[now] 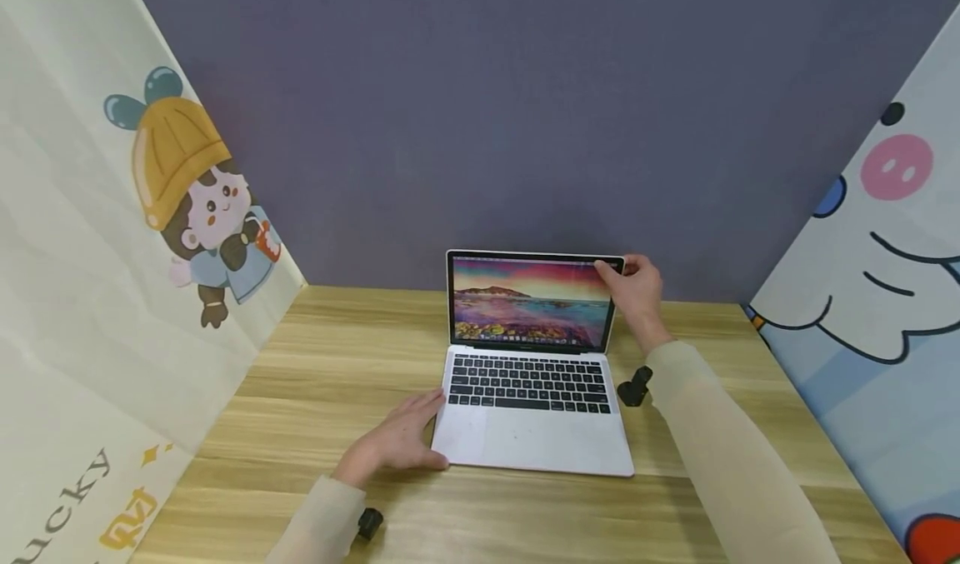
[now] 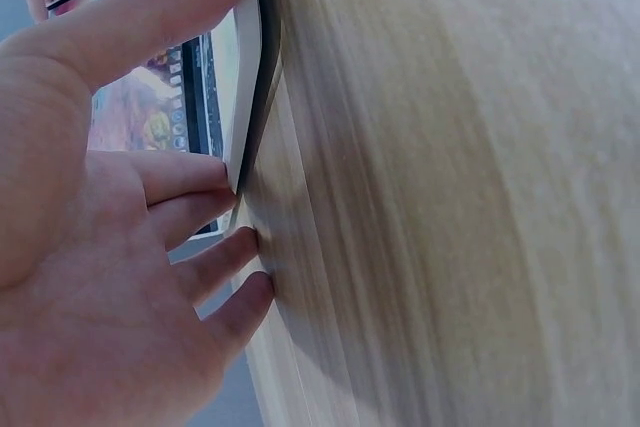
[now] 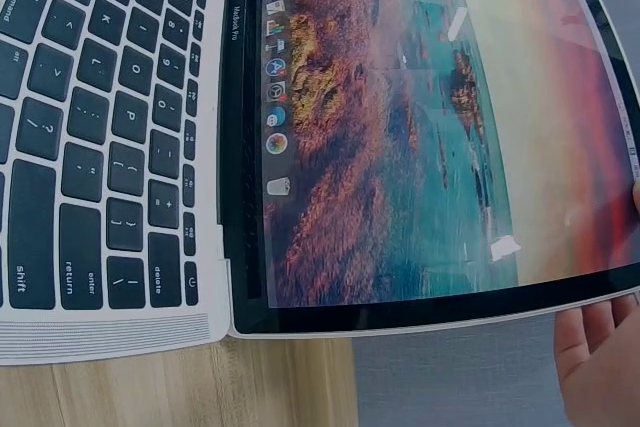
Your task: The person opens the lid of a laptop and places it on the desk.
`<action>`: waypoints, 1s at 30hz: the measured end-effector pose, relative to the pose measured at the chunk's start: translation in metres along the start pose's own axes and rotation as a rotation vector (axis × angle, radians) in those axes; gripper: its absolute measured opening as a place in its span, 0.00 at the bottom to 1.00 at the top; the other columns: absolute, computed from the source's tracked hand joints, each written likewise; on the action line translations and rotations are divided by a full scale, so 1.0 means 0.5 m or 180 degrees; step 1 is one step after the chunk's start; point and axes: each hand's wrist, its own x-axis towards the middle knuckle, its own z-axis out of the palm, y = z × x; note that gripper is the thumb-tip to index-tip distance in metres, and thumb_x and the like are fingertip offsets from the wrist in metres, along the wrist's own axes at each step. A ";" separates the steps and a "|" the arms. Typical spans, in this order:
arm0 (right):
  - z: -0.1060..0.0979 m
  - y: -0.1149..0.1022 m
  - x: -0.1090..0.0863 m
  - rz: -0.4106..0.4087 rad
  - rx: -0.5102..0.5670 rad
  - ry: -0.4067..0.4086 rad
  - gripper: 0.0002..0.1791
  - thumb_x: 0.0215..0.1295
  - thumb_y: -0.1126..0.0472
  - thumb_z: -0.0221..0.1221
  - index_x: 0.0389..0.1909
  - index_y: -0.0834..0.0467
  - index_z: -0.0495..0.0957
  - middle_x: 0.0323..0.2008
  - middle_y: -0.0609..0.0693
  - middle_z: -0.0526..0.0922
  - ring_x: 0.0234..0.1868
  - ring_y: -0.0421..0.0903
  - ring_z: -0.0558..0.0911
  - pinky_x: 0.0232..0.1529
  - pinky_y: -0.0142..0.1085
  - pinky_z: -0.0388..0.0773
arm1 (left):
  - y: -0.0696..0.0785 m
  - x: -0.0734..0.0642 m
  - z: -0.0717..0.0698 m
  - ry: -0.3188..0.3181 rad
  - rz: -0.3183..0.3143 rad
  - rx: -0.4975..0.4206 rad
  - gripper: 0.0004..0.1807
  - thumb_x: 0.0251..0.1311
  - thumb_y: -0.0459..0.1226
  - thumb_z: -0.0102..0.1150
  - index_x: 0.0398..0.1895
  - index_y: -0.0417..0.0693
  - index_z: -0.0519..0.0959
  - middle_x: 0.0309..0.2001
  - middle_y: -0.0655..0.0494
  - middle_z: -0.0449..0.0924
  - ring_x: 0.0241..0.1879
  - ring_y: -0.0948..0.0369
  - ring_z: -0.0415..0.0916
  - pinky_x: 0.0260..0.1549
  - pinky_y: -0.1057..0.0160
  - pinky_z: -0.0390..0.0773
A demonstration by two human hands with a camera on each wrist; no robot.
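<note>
A silver laptop (image 1: 528, 439) stands unfolded, its lit screen (image 1: 532, 301) tilted back and showing a colourful seaside picture. My right hand (image 1: 636, 293) grips the lid's upper right corner, thumb on the front and fingers behind. In the right wrist view, part of that hand (image 3: 605, 362) shows at the lid's edge, with the black keyboard (image 3: 100, 147) on the left. Against the laptop's front left corner rests my left hand (image 1: 397, 439), its fingers extended along the side. The left wrist view shows its thumb touching the laptop's edge and its other fingertips (image 2: 245, 297) lower down, near the wooden surface.
Under the laptop is a wood-grain table (image 1: 315, 364). A dark blue-grey panel (image 1: 480, 131) rises behind it. Cartoon-printed sheets stand on the left (image 1: 67, 256) and right (image 1: 900, 297). A black wrist device (image 1: 633, 387) sits by the right sleeve, another (image 1: 369, 522) by the left.
</note>
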 end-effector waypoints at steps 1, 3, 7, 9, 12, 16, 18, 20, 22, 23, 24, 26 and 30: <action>0.000 0.001 0.001 0.0003 -0.0002 -0.0005 0.31 0.64 0.43 0.67 0.51 0.65 0.75 0.39 0.55 0.75 0.37 0.49 0.73 0.36 0.38 0.72 | 0.000 0.000 0.000 0.0002 0.0003 -0.0004 0.59 0.45 0.52 0.78 0.77 0.35 0.59 0.79 0.43 0.54 0.76 0.39 0.51 0.73 0.37 0.53; 0.001 0.001 0.001 0.0009 -0.0021 -0.0014 0.31 0.64 0.43 0.67 0.52 0.66 0.74 0.39 0.55 0.75 0.37 0.49 0.73 0.37 0.38 0.72 | 0.002 0.000 -0.001 0.0003 0.0005 -0.0016 0.58 0.45 0.51 0.78 0.76 0.34 0.60 0.79 0.43 0.54 0.76 0.39 0.51 0.73 0.37 0.53; 0.003 0.003 0.001 0.0014 -0.0086 -0.0003 0.32 0.65 0.43 0.66 0.54 0.66 0.74 0.41 0.56 0.75 0.38 0.50 0.73 0.38 0.39 0.72 | 0.003 -0.001 -0.001 -0.0008 -0.0022 -0.0026 0.58 0.45 0.51 0.78 0.77 0.34 0.60 0.79 0.43 0.54 0.76 0.40 0.51 0.73 0.37 0.53; 0.004 0.004 0.001 0.0017 -0.0127 0.0014 0.31 0.66 0.43 0.66 0.54 0.66 0.75 0.41 0.57 0.76 0.38 0.50 0.73 0.39 0.39 0.72 | 0.003 -0.002 -0.001 -0.0010 -0.0019 -0.0015 0.58 0.45 0.51 0.78 0.77 0.34 0.59 0.79 0.43 0.54 0.76 0.39 0.51 0.73 0.37 0.53; 0.005 0.005 0.000 0.0030 -0.0149 0.0029 0.31 0.66 0.43 0.65 0.55 0.66 0.75 0.42 0.58 0.76 0.39 0.50 0.73 0.39 0.39 0.72 | 0.004 -0.004 -0.001 -0.0002 -0.0006 -0.0015 0.58 0.46 0.51 0.78 0.76 0.34 0.59 0.79 0.43 0.54 0.76 0.39 0.51 0.73 0.37 0.53; 0.007 0.009 -0.004 0.0055 -0.0150 0.0025 0.31 0.66 0.44 0.65 0.55 0.67 0.76 0.43 0.59 0.77 0.40 0.51 0.74 0.39 0.38 0.72 | 0.004 -0.006 0.000 0.0011 0.0000 -0.0022 0.58 0.45 0.51 0.78 0.76 0.34 0.60 0.79 0.42 0.54 0.76 0.39 0.51 0.73 0.37 0.53; 0.008 0.012 -0.005 0.0091 -0.0137 0.0010 0.31 0.66 0.44 0.65 0.56 0.67 0.76 0.44 0.60 0.77 0.41 0.52 0.74 0.39 0.38 0.72 | 0.002 -0.005 0.002 0.0013 -0.0011 -0.0019 0.58 0.45 0.51 0.77 0.77 0.35 0.60 0.79 0.43 0.54 0.76 0.39 0.51 0.73 0.37 0.53; 0.010 0.016 -0.007 0.0119 -0.0128 0.0014 0.31 0.66 0.45 0.66 0.56 0.67 0.76 0.44 0.61 0.77 0.42 0.53 0.74 0.40 0.39 0.71 | 0.001 -0.005 0.002 0.0016 -0.0012 -0.0023 0.58 0.45 0.51 0.77 0.77 0.35 0.59 0.79 0.43 0.54 0.76 0.40 0.51 0.73 0.37 0.53; 0.013 0.019 -0.008 0.0119 -0.0131 0.0035 0.32 0.66 0.45 0.66 0.56 0.68 0.76 0.45 0.62 0.78 0.43 0.54 0.75 0.41 0.40 0.72 | -0.001 -0.004 0.003 0.0019 -0.0016 -0.0027 0.58 0.45 0.52 0.77 0.77 0.35 0.59 0.79 0.44 0.54 0.76 0.40 0.51 0.73 0.37 0.53; 0.014 0.021 -0.008 0.0120 -0.0138 0.0043 0.32 0.66 0.45 0.66 0.56 0.68 0.76 0.45 0.62 0.78 0.43 0.55 0.75 0.41 0.40 0.72 | -0.001 -0.004 0.003 0.0018 -0.0014 -0.0033 0.58 0.45 0.51 0.77 0.77 0.35 0.59 0.79 0.43 0.54 0.76 0.40 0.51 0.73 0.37 0.53; 0.015 0.023 -0.008 0.0120 -0.0150 0.0048 0.32 0.67 0.44 0.65 0.56 0.68 0.76 0.45 0.62 0.78 0.44 0.55 0.75 0.42 0.40 0.72 | -0.001 -0.004 0.003 0.0019 -0.0011 -0.0041 0.58 0.45 0.51 0.77 0.77 0.35 0.59 0.79 0.43 0.54 0.76 0.40 0.51 0.73 0.37 0.53; 0.017 0.025 -0.009 0.0135 -0.0170 0.0047 0.32 0.67 0.44 0.65 0.56 0.68 0.76 0.45 0.62 0.78 0.44 0.55 0.75 0.42 0.40 0.72 | -0.002 -0.004 0.004 0.0017 -0.0010 -0.0043 0.58 0.45 0.51 0.77 0.77 0.34 0.59 0.79 0.43 0.54 0.76 0.40 0.51 0.73 0.37 0.53; 0.018 0.029 -0.012 0.0236 -0.0135 0.0023 0.31 0.67 0.45 0.65 0.56 0.68 0.76 0.46 0.62 0.77 0.44 0.55 0.74 0.42 0.40 0.72 | -0.001 -0.004 0.004 0.0016 -0.0006 -0.0054 0.58 0.45 0.51 0.77 0.77 0.34 0.59 0.79 0.43 0.54 0.76 0.39 0.50 0.73 0.37 0.53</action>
